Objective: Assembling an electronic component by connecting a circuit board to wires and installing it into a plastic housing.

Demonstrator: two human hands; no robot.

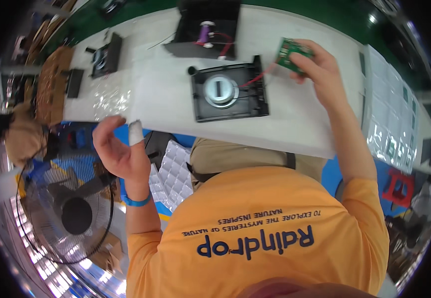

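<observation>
My right hand point(321, 67) grips a small green circuit board point(285, 51) above the right part of the white table, thumb on its face. Thin red wires point(255, 79) run from near the board to a round silver speaker point(220, 92). That speaker sits in a black plastic panel point(203, 110) lying flat on the table. My left hand point(121, 154) is off the table's front edge at the left, holding nothing. Its fingers are bent and apart from the thumb, which wears a whitish cover point(135, 133). A blue band circles that wrist.
Behind the panel stands an open black housing point(190, 48) with a purple cylinder point(204, 34) and red wires inside. More black speaker parts point(107, 57) and clear plastic wrap point(111, 102) lie left. Plastic-covered trays point(389, 109) flank the right side. A fan point(76, 216) stands lower left.
</observation>
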